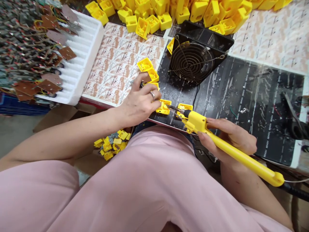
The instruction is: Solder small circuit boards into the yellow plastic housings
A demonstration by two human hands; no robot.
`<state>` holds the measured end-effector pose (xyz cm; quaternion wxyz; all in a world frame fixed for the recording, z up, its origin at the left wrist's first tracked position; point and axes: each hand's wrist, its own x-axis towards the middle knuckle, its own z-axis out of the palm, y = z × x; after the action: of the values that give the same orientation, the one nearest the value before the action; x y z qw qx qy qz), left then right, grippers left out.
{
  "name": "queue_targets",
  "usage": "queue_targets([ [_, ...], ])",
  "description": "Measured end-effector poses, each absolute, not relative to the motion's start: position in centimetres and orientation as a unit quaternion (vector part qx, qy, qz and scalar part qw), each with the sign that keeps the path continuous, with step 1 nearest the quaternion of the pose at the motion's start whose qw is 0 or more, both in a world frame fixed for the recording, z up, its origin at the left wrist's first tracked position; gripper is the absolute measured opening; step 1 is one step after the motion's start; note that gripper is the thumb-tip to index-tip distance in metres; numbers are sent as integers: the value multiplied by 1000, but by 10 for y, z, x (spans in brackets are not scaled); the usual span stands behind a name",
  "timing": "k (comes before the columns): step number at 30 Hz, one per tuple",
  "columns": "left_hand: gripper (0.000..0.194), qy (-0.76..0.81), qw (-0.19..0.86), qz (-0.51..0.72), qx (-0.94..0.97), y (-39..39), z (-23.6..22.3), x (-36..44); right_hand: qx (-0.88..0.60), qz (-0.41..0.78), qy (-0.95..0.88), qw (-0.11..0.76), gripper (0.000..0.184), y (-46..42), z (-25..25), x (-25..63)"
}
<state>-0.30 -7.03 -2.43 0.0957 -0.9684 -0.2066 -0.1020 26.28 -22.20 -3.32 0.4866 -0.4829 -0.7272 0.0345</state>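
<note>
My right hand (229,137) is wrapped round the long handle of a yellow soldering iron (231,149), whose metal tip points left at a small yellow plastic housing (163,107) on the table's near edge. My left hand (141,101), with a ring on one finger, is curled with its fingertips pressed on that housing. A second yellow housing (185,107) lies just right of the tip. Two more housings (147,68) sit beyond my left hand.
A black fan with a wire grille (195,58) stands behind the work spot. A heap of yellow housings (173,13) fills the back edge. A white foam tray (82,54) with brown circuit boards and wires sits at left. Finished yellow parts (112,145) lie in a box below.
</note>
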Motion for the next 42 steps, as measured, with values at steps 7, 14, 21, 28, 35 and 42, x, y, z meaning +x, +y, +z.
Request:
queue_targets([
  [7, 30, -278, -30, -117, -953, -68, -42, -5, -448, 47, -735, 508, 40, -219, -38, 259],
  [14, 28, -275, -52, -117, -953, -70, -37, -10, -414, 49, -767, 488, 27, -214, -27, 260],
  [21, 28, -270, -8, -51, -961, -72, -23, 6, -382, 54, -779, 494, 27, -202, -22, 252],
  [28, 26, -256, 12, 36, -966, -69, -7, 21, -363, 30, -814, 452, 23, -195, -16, 250],
  [35, 22, -235, 50, 71, -968, -65, -10, 25, -350, 27, -834, 425, 25, -190, -5, 254],
  [42, 24, -214, 92, 100, -967, -63, -7, 27, -389, 60, -816, 423, 14, -197, -5, 263],
])
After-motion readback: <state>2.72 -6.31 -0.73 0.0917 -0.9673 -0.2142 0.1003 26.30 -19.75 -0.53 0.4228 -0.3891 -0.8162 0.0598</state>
